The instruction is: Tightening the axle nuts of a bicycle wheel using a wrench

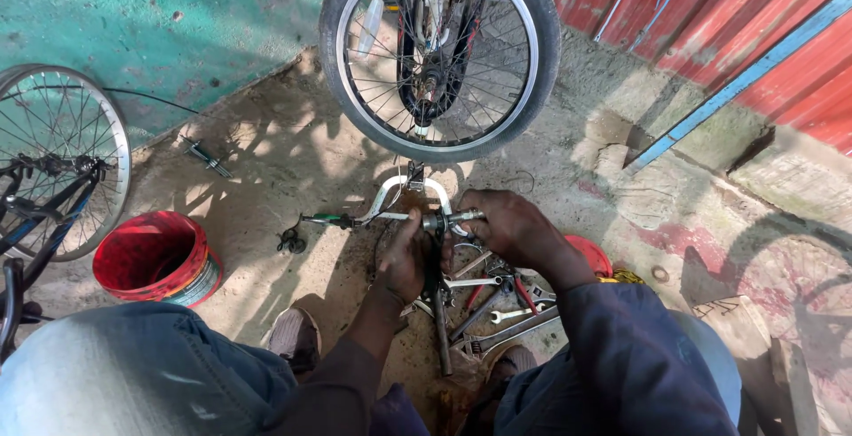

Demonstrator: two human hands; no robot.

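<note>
Hands on an upturned bicycle's handlebar

Spokes of a second wheel (62, 156) crowd the far left edge, with the red bucket (153, 257) just beside it near your knee. Open concrete lies between the bucket and the handlebar (390, 214). Your left hand (404, 263) has its fingers closed around the dark stem (439, 298) below the bar. Your right hand (506, 227) has its fingers wrapped on the bar's end. Spanners (501, 312) lie scattered just under both wrists. Ahead, the upturned front wheel (439, 54) stands close. To the right, the red corrugated wall (754, 19) hems you in.
</note>
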